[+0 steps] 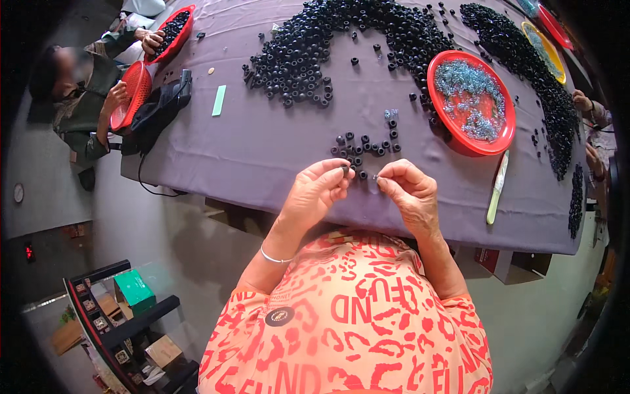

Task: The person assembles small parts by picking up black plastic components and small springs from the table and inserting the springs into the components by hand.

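Observation:
My left hand (315,192) is closed in a pinch on a small black round piece (345,169), which shows at its fingertips. Close beside it, my right hand (413,194) pinches a tiny shiny piece (376,177), too small to name. The two hands are apart, above the near edge of the table. Just beyond my fingertips lies a small group of black ring-shaped pieces (379,151), with a few clear bluish bits (391,114) behind them. To the right, a red round tray (485,148) holds many small clear bluish pieces (469,85).
A large heap of black ring-shaped pieces (289,69) covers the table's far middle; another dark heap (558,125) runs along the right. A knife with a pale green handle (492,209) lies near the edge. A person (85,98) at left handles a red basket (135,98); another person's hands (583,102) show right.

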A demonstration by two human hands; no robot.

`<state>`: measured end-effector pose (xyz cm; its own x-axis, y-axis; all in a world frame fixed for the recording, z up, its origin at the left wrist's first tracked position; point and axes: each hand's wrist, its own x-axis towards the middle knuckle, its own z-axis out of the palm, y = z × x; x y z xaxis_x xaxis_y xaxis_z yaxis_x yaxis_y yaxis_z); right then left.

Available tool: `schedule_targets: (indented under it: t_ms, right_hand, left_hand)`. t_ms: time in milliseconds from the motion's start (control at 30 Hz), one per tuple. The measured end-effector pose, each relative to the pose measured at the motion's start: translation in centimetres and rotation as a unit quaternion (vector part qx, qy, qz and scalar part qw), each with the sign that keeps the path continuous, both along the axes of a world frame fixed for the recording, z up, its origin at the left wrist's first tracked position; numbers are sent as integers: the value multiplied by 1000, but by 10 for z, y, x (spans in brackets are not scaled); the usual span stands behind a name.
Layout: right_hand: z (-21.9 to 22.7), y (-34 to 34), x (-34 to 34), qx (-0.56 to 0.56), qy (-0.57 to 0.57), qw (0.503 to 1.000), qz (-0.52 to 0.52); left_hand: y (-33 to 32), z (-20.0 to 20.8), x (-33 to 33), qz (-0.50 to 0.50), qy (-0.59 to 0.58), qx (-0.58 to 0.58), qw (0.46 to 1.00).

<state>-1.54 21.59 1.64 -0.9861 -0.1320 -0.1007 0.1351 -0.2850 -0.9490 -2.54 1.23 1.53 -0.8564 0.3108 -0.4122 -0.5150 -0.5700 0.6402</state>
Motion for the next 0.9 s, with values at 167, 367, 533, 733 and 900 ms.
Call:
schedule_targets:
  t_ms: [167, 367, 533, 733, 900]
  right_hand:
    - [11, -4, 1, 142, 116, 983, 25]
    - [16, -12, 6, 174, 146, 973, 32]
    - [17, -11, 5, 198, 153, 968, 4]
    - [16, -18, 5, 207, 167, 964, 4]
    - [12, -19, 7, 221, 185, 958, 3]
  left_hand:
    - [5, 5, 7, -11, -4, 9, 1000]
    - [4, -6, 13, -26, 2, 106, 994]
    - [8, 0, 17, -35, 27, 40, 998]
    - [15, 8, 20, -31, 57, -75, 995]
    - [11, 4, 21, -38, 61, -80, 994]
